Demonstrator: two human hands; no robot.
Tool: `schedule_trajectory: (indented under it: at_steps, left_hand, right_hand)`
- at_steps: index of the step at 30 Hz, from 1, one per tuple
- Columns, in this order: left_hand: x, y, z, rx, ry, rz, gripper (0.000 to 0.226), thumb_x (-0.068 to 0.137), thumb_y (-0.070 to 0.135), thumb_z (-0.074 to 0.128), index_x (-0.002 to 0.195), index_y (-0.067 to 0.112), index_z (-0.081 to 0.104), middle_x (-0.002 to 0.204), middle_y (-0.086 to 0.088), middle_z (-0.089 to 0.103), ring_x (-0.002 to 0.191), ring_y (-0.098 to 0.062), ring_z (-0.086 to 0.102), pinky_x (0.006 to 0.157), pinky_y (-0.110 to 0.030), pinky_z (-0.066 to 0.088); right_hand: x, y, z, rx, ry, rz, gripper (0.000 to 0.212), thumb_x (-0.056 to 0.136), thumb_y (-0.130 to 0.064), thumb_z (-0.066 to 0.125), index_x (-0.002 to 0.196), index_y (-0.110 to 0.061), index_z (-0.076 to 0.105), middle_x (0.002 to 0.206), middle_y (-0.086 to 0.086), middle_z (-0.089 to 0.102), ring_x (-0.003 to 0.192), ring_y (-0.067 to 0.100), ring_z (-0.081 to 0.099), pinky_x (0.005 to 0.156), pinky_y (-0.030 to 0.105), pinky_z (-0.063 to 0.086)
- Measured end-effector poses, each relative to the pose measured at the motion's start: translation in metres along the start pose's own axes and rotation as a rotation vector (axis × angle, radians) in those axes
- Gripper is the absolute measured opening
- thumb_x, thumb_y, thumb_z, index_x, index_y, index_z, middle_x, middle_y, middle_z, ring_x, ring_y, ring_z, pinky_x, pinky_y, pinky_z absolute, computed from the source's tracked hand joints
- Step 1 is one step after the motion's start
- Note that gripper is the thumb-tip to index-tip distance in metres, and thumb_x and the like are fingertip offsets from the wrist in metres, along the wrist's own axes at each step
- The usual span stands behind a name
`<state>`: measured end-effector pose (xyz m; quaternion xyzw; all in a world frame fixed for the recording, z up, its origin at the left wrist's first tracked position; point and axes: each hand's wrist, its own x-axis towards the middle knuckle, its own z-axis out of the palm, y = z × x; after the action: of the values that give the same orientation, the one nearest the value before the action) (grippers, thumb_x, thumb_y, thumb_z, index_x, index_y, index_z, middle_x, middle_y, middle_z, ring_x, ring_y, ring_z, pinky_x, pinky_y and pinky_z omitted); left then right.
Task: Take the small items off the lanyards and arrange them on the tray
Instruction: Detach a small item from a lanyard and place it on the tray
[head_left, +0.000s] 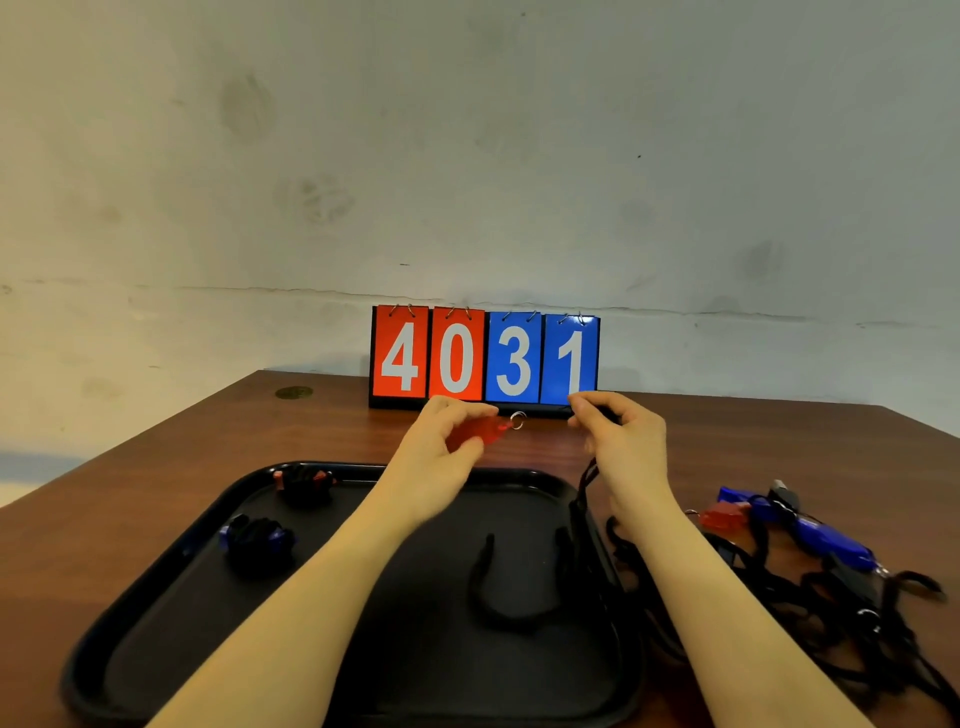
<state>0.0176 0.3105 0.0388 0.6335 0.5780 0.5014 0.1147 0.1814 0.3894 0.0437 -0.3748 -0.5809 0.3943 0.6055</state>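
- Red item (475, 431), with ring (517, 420), was pinched by left hand (447, 441) at frame centre.
- Right hand (621, 441) gripped black lanyard (587, 483) above tray (171, 587).

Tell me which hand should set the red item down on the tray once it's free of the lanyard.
Probably the left hand: it already pinches the red item and hangs over the tray. The right hand grips the black lanyard beyond the tray's right rim.
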Motion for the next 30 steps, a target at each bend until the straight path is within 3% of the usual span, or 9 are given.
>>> schedule_trajectory:
  at_steps: [5,8,11,16,22,24,26,28,30]
  left_hand:
    - [0.0,-0.001,-0.001,0.014,0.088,-0.029,0.031,0.084,0.02,0.065,0.116,0.022,0.061,0.112,0.011,0.053,0.104,-0.003,0.05,0.076,-0.004,0.038]
    - [-0.002,0.003,-0.003,-0.056,0.143,-0.071,0.027,0.079,0.021,0.069,0.106,0.019,0.067,0.093,0.012,0.063,0.081,0.0,0.06,0.069,-0.008,0.045]
    - [-0.003,0.008,-0.004,-0.268,0.177,-0.111,0.023,0.078,0.014,0.07,0.1,0.015,0.069,0.081,0.002,0.069,0.064,-0.003,0.065,0.063,-0.012,0.053]
    - [-0.004,0.009,-0.004,-0.59,0.135,-0.182,0.023,0.081,0.006,0.065,0.1,0.019,0.068,0.095,-0.002,0.07,0.084,-0.016,0.07,0.07,-0.02,0.056]
    - [-0.003,0.009,0.0,-0.872,0.156,-0.279,0.022,0.076,-0.001,0.066,0.097,0.007,0.068,0.093,-0.01,0.072,0.084,-0.024,0.071,0.068,-0.026,0.059]
    - [-0.003,0.007,0.001,-0.829,0.177,-0.286,0.021,0.076,0.0,0.068,0.097,0.003,0.066,0.088,-0.011,0.072,0.08,-0.023,0.071,0.067,-0.026,0.058]
    - [-0.003,0.005,0.001,-0.674,0.226,-0.262,0.02,0.077,0.004,0.07,0.096,0.006,0.066,0.086,-0.009,0.072,0.078,-0.018,0.071,0.067,-0.023,0.058]
    - [-0.003,0.003,0.0,-0.492,0.282,-0.216,0.014,0.078,0.007,0.07,0.089,0.014,0.065,0.084,-0.003,0.071,0.074,-0.01,0.07,0.064,-0.018,0.056]
    - [-0.003,0.0,0.0,-0.375,0.291,-0.168,0.015,0.078,0.008,0.07,0.085,0.02,0.064,0.084,0.002,0.069,0.074,-0.005,0.069,0.063,-0.015,0.054]
  right_hand:
    - [0.004,0.0,-0.004,0.125,0.038,0.095,0.02,0.089,-0.004,0.055,0.085,-0.02,0.066,0.078,0.003,0.067,0.056,0.007,0.05,0.061,0.018,0.049]
    - [0.006,0.001,-0.004,0.152,0.054,0.107,0.014,0.089,-0.006,0.056,0.092,-0.013,0.069,0.079,0.004,0.067,0.057,0.008,0.052,0.059,0.017,0.047]
    - [0.009,0.003,-0.005,0.133,0.048,0.1,0.015,0.088,-0.005,0.057,0.088,-0.017,0.068,0.08,0.003,0.068,0.058,0.008,0.054,0.062,0.019,0.049]
    - [0.01,0.011,-0.004,-0.071,-0.021,0.041,0.011,0.086,-0.004,0.059,0.09,-0.01,0.067,0.076,0.004,0.069,0.057,0.009,0.061,0.067,0.025,0.054]
    - [-0.005,0.007,0.011,-0.408,-0.369,-0.088,0.004,0.084,-0.014,0.064,0.086,-0.013,0.068,0.072,0.0,0.068,0.046,0.006,0.056,0.053,0.012,0.048]
    - [-0.014,0.005,0.019,-0.537,-0.519,-0.166,0.003,0.084,-0.019,0.066,0.086,-0.016,0.067,0.074,-0.004,0.067,0.049,0.003,0.055,0.054,0.013,0.047]
    - [-0.02,0.005,0.025,-0.65,-0.633,-0.266,0.008,0.083,-0.022,0.067,0.087,-0.015,0.068,0.079,-0.007,0.065,0.065,0.003,0.058,0.066,0.018,0.048]
    - [-0.024,0.003,0.029,-0.721,-0.689,-0.362,0.011,0.084,-0.024,0.065,0.09,-0.015,0.067,0.087,-0.007,0.065,0.081,0.007,0.06,0.079,0.026,0.05]
    - [-0.026,-0.002,0.029,-0.769,-0.705,-0.457,0.014,0.087,-0.024,0.061,0.098,-0.017,0.065,0.097,-0.005,0.066,0.086,0.008,0.059,0.083,0.03,0.051]
